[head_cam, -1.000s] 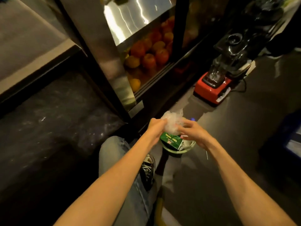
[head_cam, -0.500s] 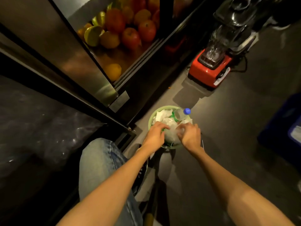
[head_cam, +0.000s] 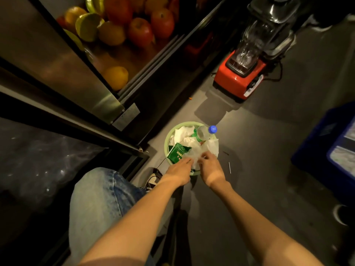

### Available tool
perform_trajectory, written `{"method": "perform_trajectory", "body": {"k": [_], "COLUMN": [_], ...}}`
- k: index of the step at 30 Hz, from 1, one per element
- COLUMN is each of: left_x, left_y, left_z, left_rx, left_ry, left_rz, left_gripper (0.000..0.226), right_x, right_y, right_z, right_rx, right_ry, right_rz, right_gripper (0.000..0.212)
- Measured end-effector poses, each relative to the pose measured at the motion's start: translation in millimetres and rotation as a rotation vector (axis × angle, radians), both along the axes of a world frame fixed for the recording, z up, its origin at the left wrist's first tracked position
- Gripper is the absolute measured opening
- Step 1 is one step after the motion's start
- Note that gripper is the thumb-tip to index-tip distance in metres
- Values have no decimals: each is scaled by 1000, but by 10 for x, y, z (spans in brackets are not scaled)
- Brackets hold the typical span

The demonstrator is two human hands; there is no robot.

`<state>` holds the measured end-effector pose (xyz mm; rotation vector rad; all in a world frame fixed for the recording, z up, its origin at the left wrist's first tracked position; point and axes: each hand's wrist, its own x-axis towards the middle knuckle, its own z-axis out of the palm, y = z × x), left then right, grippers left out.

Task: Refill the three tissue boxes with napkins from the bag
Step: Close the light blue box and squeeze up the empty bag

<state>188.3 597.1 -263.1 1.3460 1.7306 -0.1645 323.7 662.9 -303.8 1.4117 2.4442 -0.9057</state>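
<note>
Both hands, left hand (head_cam: 179, 169) and right hand (head_cam: 210, 167), pinch the light, crumpled clear bag (head_cam: 196, 153) into the green bin (head_cam: 169, 139) at centre frame; it looks soft and slippery.

- Looks to me like back of a juice bar / small drinks shop, behind the counter.
- Glass-front chiller (head_cam: 107, 60) w/ sliding door, stocked w/ fruit (head_cam: 134, 25): oranges, apples, cut limes.
- Red-base blender (head_cam: 242, 73) w/ clear jug sits on the floor (head_cam: 269, 141), cord trailing.
- Blue crate (head_cam: 326, 150) at right edge.
- Green waste bin (head_cam: 169, 139) on floor, full of used tissue, a plastic bottle (head_cam: 206, 131), a green packet (head_cam: 175, 152).
- Dim, warm lighting; dark concrete-type floor.
</note>
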Motion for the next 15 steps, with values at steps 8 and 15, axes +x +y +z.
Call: {"method": "perform_trajectory", "body": {"k": [8, 15], "left_x": [-39, -81], "left_y": [-33, -21], "left_z": [101, 341], "left_rx": [238, 172], "left_ry": [-11, -53], "left_rz": [271, 358], "left_gripper": [58, 65], "right_x": [80, 185], "right_y": [-43, -130], "right_z": [149, 452], "right_rx": [25, 12], "right_ry": [158, 190], "right_rz": [-149, -224], "right_gripper": [26, 51]}}
